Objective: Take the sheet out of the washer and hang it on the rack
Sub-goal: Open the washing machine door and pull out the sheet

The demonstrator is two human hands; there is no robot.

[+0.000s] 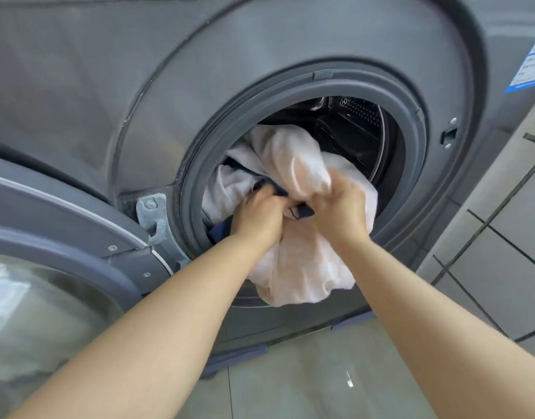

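A grey front-loading washer (290,49) stands with its round opening in the middle of the view. A pale pinkish-white sheet (302,267) with a dark blue edge bulges out of the drum and hangs over the lower rim of the opening. My left hand (257,213) grips the bunched sheet at the mouth of the drum. Just to its right, my right hand (340,207) also grips a fold of the sheet. Both hands are blurred. Part of the sheet still lies inside the drum (357,128). No rack is in view.
The washer door (63,267) is swung open at the lower left, its glass close to my left forearm. A tiled wall (502,237) runs along the right. Pale floor tiles (305,382) lie below the washer.
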